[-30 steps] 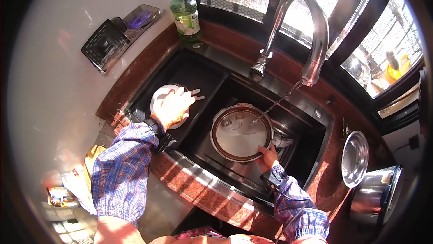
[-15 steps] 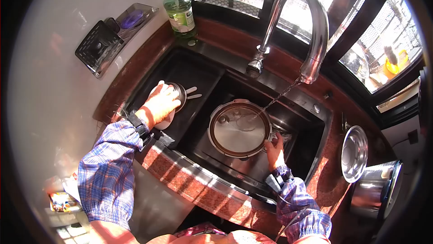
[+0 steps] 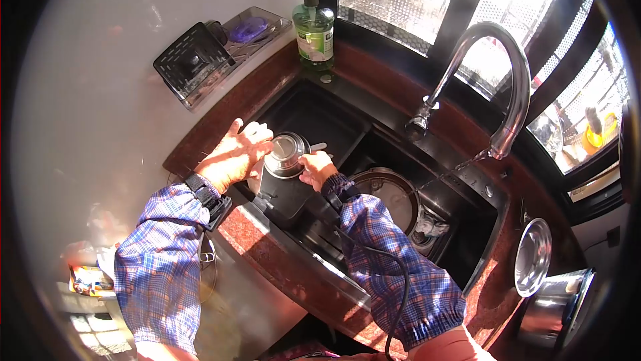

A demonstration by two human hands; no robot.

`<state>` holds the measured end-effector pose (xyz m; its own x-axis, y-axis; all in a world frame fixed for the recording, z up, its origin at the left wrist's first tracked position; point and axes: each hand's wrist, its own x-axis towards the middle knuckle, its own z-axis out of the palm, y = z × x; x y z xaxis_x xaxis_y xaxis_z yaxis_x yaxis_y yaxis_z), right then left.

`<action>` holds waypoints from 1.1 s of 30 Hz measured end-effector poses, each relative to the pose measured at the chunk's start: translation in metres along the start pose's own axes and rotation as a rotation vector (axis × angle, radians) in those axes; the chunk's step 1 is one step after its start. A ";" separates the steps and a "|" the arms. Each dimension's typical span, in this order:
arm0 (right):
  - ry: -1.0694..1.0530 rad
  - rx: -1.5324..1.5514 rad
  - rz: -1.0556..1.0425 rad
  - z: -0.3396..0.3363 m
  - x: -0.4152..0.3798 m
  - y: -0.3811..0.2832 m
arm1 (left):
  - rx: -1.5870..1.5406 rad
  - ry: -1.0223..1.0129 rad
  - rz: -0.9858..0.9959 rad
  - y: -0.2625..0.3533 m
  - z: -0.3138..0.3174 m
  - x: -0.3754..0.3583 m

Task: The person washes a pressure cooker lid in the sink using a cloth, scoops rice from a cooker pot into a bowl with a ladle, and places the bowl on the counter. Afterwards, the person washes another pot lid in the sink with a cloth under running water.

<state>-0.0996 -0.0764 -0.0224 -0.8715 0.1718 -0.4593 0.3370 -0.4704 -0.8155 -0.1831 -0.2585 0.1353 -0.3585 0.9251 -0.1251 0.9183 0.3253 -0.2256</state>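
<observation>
Black sink sunk in a red-brown counter, with a curved faucet over its far right edge, running a thin stream of water into the right half. Round lid flat in that right half, let go since a second ago and now half hidden behind the right sleeve. Judging from that, work moved off the lid and over to the sink's left half.

There, a dark pot standing upright near the front edge of the sink, lifted into view only in the last half second, with a steel bowl sitting on its top.

Left hand at the sink's left rim, fingers spread and laid against the bowl's left side. Right hand come across from the lid, fingers curled and pinching the bowl's right rim.

Soap bottle at the sink's far corner.
</observation>
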 end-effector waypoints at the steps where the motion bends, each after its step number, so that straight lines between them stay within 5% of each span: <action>1: -0.191 -0.523 -0.265 0.004 0.010 -0.002 | -0.027 -0.053 -0.012 0.002 -0.010 -0.001; 2: -0.248 -0.982 -0.625 0.010 0.017 -0.006 | -0.076 -0.032 0.021 -0.004 -0.001 -0.001; 4: 0.257 0.030 0.182 0.027 0.018 0.004 | -0.172 0.044 0.047 -0.008 0.007 -0.003; 10: 0.393 0.077 0.290 0.036 0.026 0.008 | -0.299 0.224 0.080 -0.018 0.039 -0.006; 17: 0.393 0.283 0.199 0.050 0.027 0.017 | -0.420 0.146 0.034 -0.011 0.024 -0.009; 21: 0.297 0.312 0.099 0.042 0.030 0.023 | -0.295 0.274 0.107 -0.004 0.038 0.002; 27: 0.269 0.433 0.222 0.033 0.042 0.029 | -0.127 0.030 0.151 0.014 0.062 0.032; 28: 0.237 0.402 0.231 0.034 0.031 0.017 | -0.043 -0.163 0.075 0.033 0.024 0.039; 33: 0.014 0.741 0.140 0.033 0.048 0.024 | -0.136 0.018 0.092 0.023 0.032 0.022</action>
<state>-0.1450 -0.1082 -0.0518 -0.8319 0.0767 -0.5495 0.1116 -0.9471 -0.3011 -0.1751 -0.2367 0.0962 -0.2700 0.9551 -0.1220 0.9618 0.2616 -0.0805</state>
